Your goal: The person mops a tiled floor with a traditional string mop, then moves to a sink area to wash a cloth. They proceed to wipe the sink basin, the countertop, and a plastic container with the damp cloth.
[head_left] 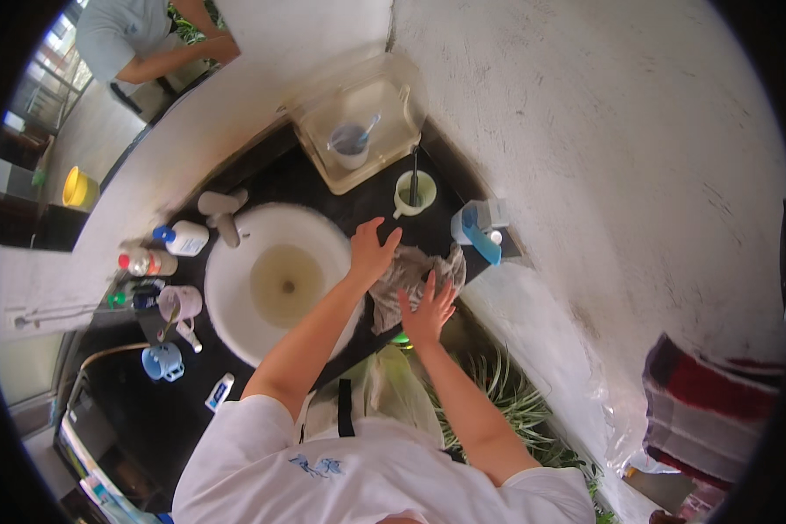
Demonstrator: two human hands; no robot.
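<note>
Both hands are pressing a grey rag (pixel 410 272) onto the black counter (pixel 323 179) beside the white basin (pixel 227 288), left hand (pixel 371 253) and right hand (pixel 428 313) with fingers spread.

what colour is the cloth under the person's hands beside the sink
The crumpled fabric cloth is grey-brown, seen best in the head view.

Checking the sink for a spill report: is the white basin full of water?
No: the white basin shows its bare drain, while both hands press a grey cloth beside it.
</note>
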